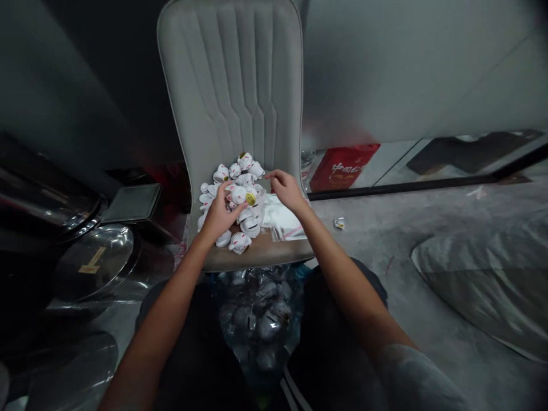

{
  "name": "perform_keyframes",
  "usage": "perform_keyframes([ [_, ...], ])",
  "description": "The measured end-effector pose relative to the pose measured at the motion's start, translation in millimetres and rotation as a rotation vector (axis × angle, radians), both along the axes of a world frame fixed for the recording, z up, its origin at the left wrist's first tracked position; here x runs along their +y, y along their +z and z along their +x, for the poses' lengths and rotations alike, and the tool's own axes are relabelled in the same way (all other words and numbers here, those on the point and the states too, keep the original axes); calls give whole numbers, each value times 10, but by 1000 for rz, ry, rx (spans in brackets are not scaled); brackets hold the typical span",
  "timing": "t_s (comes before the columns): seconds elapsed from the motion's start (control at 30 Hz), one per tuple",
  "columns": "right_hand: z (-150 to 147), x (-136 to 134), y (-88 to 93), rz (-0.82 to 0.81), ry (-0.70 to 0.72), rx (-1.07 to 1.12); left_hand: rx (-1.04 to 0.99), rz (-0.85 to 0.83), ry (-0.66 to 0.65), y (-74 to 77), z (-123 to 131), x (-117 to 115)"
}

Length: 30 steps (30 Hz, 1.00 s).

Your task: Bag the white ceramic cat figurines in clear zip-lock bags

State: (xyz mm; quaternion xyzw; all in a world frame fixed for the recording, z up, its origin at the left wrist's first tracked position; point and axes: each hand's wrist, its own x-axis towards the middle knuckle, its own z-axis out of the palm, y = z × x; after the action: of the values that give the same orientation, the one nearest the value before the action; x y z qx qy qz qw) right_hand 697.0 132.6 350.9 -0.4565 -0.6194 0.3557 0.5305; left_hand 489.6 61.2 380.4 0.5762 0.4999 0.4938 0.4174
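My left hand (219, 217) is closed around a white lucky cat figurine (238, 195) with a round gold patch, lifted over the heap on the chair seat. To its right, my right hand (286, 189) has its fingers pinched together; whatever may be between the fingertips is too small to make out. Around and under the left hand lie several more white cat figurines (250, 226), some showing a dark slot. A stack of clear plastic bags (282, 220) rests on the seat just below my right hand.
The grey padded chair (231, 63) faces me. Between my legs stands a clear bag of wrapped figurines (268, 322). A red bag (345, 166) leans by the wall, and one small figurine (339, 223) lies on the floor. A shiny round bin (100, 257) is at left.
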Motion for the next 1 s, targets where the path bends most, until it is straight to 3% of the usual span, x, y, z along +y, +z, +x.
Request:
perform_keyframes([
  [0.07,74,112,-73,-49,17,17,125,27,-69,-46,26,-36],
  [0.17,115,157,-60,-152,199,65,136,6,-79,-114,89,-18],
  [0.3,75,12,154,-254,489,242,-187,-141,14,-120,166,94],
  [0.4,22,-102,318,-229,603,264,-446,-316,-1,-30,201,107],
  [0.53,-60,-168,400,-112,595,167,-599,-480,-27,107,201,36],
  [0.7,-177,-233,357,-45,533,62,-656,-562,-18,164,156,-7],
  [0.87,-256,-324,351,42,493,-22,-732,-534,30,210,158,-23],
  [1.0,-273,-407,404,274,361,-232,-814,-458,7,252,167,-43],
])
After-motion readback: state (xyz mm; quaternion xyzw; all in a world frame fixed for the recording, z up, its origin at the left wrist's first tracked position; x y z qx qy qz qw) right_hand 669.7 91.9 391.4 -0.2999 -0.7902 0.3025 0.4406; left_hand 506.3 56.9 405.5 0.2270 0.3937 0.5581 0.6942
